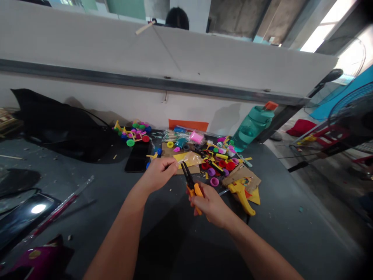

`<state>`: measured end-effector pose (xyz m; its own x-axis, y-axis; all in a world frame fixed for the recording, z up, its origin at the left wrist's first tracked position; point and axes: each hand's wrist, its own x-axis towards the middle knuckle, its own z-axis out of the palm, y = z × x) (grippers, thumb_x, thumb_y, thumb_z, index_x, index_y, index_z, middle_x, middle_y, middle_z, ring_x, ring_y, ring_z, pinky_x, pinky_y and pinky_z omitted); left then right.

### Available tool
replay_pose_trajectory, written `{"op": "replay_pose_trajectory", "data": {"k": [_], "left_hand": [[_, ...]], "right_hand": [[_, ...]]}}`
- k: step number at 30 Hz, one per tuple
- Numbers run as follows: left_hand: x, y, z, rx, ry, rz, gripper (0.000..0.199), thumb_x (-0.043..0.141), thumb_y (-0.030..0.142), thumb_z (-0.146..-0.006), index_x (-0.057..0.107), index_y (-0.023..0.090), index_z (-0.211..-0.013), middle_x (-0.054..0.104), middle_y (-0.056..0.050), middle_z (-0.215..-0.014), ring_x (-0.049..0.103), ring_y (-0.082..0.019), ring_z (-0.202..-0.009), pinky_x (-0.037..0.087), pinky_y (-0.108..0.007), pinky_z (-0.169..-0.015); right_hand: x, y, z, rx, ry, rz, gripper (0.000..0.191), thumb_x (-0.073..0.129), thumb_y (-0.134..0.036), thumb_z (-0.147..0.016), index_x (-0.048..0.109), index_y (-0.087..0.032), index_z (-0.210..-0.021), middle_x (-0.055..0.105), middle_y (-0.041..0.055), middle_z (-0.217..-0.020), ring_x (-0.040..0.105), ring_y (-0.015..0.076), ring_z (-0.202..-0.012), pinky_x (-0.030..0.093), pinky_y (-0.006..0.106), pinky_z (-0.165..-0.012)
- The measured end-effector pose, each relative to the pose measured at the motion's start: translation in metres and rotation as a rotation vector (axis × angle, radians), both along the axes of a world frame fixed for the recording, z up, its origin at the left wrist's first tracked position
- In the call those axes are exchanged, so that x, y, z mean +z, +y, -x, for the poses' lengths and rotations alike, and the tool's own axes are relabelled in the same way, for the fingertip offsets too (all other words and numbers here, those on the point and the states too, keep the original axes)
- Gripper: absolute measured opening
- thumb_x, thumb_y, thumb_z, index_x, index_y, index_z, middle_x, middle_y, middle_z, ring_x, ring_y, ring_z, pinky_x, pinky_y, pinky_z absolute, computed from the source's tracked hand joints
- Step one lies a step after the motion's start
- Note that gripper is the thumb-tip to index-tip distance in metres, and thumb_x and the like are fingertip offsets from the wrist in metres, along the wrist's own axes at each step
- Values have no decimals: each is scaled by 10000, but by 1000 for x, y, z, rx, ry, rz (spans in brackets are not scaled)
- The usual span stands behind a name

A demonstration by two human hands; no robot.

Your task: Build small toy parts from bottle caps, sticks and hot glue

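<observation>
While the right hand (208, 202) grips the pliers (188, 175) by their orange handles, the left hand (161, 174) is curled, its thumb and forefinger pinching a small pale piece (182, 161). The pliers point away from the person, over the middle of the grey table (171, 221), with their dark tip just beside the left fingertips; whether it touches the piece is too small to tell. Beyond both hands lies a yellow sheet (180, 156), with scattered colourful caps to its right.

The pliers should feel rigid and fairly weighty for their length, best held well back on the handles, where the covering probably gives a sure grip. The pale piece looks light and thin, perhaps easily snapped; a gentle pinch near one end would leave the other end free and keep fingers clear of the metal. To the right, near the cardboard (253, 179), lies a yellow glue gun (240, 192); a water bottle (249, 130) stands farther back, tilted in this view.
</observation>
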<state>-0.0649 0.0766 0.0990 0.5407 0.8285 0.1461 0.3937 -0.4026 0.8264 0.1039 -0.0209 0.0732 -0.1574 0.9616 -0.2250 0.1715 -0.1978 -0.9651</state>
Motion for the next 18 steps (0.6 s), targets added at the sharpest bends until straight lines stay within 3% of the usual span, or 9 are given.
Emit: {"op": "replay_pose_trajectory", "data": {"k": [18], "left_hand": [[0, -1, -2, -8, 18, -14, 281, 381, 233, -814, 416, 166, -544, 397, 46, -532, 362, -85, -514, 269, -213, -503]], "right_hand": [[-6, -2, 0, 0, -95, -33, 107, 439, -152, -715, 516, -179, -784, 504, -26, -617, 451, 72, -426, 358, 176, -383]]}}
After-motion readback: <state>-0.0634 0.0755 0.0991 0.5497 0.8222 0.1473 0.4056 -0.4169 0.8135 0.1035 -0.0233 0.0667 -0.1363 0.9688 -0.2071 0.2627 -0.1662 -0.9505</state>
